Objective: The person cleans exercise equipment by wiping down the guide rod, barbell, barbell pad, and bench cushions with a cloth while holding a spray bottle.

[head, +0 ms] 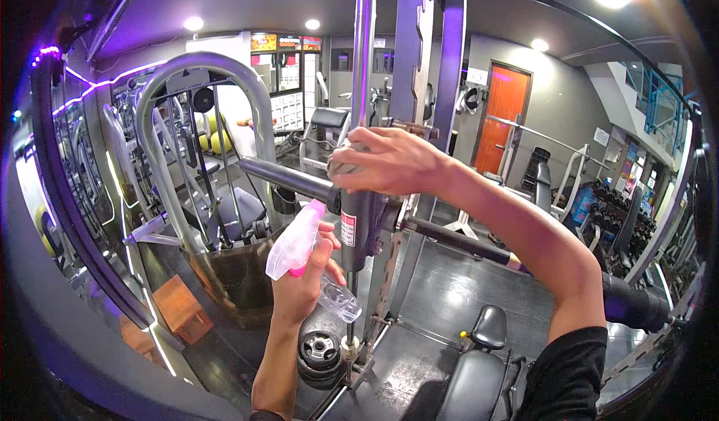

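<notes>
My left hand [308, 278] is closed round a spray bottle [295, 241] with a translucent head, pink parts and a clear body, just left of the machine's carriage. My right hand [387, 160] presses a greyish cloth [347, 160] against the top of the black sliding sleeve [355, 213], at the foot of the upright chrome guide rod [364, 50]. The sleeve bears a warning label. A black bar peg [286, 177] sticks out to the left from it, and a barbell [460, 238] runs off to the right.
Below, weight plates [319, 351] lie round the rod's foot. A padded bench [472, 387] stands at the lower right, and a cable machine [205, 151] at the left. Wooden boxes [180, 309] sit at the lower left. Dumbbell racks [618, 202] line the right side.
</notes>
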`<action>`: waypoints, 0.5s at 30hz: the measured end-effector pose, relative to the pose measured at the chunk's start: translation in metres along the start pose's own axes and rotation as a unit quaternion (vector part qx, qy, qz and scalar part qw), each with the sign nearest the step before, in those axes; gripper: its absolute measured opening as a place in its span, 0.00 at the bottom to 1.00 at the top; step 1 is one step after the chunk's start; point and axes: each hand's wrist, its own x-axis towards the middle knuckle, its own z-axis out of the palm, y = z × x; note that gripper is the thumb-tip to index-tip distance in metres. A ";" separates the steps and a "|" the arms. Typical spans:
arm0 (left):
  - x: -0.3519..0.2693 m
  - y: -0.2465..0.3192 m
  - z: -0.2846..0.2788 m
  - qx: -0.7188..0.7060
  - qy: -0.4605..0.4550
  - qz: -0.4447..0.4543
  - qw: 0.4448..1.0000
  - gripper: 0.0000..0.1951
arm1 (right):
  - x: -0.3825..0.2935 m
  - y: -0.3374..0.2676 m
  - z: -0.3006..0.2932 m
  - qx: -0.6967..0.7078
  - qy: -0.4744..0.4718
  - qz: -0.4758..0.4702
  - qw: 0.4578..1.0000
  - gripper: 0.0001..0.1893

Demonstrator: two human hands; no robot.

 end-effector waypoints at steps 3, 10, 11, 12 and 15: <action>-0.003 -0.001 0.000 0.001 0.006 0.002 1.000 0.14 | 0.007 0.033 -0.010 -0.054 0.018 -0.144 0.988 0.23; 0.005 0.003 0.010 -0.007 0.011 0.006 1.000 0.14 | 0.025 0.253 -0.061 0.086 0.008 0.259 0.962 0.21; 0.006 -0.001 0.006 0.002 0.017 0.012 1.000 0.14 | 0.057 0.214 -0.068 -0.017 0.133 0.275 0.952 0.14; 0.000 0.007 -0.003 0.017 0.033 0.023 0.999 0.15 | 0.109 0.131 -0.079 -0.112 0.265 0.284 0.915 0.10; 0.000 -0.003 0.007 -0.016 0.031 0.018 0.999 0.15 | 0.094 0.134 -0.049 0.222 0.347 0.383 0.827 0.09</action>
